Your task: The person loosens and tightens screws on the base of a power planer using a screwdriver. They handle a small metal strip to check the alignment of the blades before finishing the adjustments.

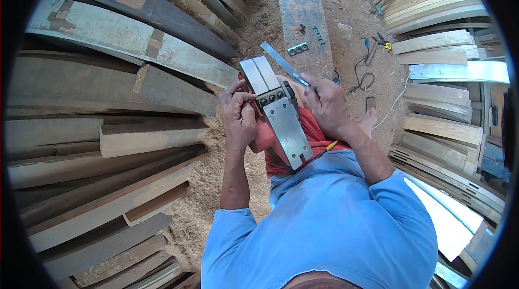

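Note:
An upturned electric hand planer [287, 131] lies across my lap, its two bright metal sole plates facing up. Between the plates its cutter drum [271, 98] shows a row of dark bolts. My left hand [238, 114] is closed at the planer's left side, with the forefinger reaching to the drum's edge. Just right of the drum, my right hand [326, 100] grips a long flat metal blade-like tool [278, 59]. That tool slants up and left past the front sole plate, apart from the drum. The fist hides its lower end, so its exact kind is unclear.
A worn plank [303, 11] ahead carries a metal bar with holes [298, 49] and small parts. Yellow-handled pliers [387, 46] and a dark cable [358, 70] lie on the sawdust-covered floor at right. Stacked boards [146, 140] line the left; more timber [440, 127] lines the right.

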`<state>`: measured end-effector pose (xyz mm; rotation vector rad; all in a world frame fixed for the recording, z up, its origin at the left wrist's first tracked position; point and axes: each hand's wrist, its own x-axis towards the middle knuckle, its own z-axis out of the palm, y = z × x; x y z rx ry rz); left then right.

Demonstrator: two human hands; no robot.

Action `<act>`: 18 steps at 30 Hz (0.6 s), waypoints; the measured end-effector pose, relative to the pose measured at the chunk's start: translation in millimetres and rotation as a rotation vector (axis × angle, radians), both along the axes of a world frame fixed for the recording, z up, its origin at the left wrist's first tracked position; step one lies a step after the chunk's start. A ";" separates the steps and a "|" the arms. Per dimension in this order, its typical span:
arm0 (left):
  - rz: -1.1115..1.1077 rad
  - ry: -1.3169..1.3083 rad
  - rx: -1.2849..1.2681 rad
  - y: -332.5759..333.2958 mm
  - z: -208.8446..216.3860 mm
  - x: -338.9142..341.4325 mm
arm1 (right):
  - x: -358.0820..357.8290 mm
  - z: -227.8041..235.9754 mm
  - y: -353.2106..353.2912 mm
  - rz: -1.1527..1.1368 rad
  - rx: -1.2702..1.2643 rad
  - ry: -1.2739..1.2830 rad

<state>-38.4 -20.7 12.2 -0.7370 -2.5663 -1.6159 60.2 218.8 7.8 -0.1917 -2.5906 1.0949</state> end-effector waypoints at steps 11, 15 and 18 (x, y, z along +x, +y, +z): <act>-0.009 -0.009 0.010 -0.3 -2.2 -1.7 | -37.9 -157.6 71.9 -0.080 0.475 -0.461; 0.009 -0.010 0.023 -2.3 -3.1 0.3 | -16.5 -148.8 71.2 -0.136 0.555 -0.361; -0.004 -0.019 0.032 -3.2 -4.3 -0.9 | -2.6 -147.7 85.2 -0.280 0.487 -0.474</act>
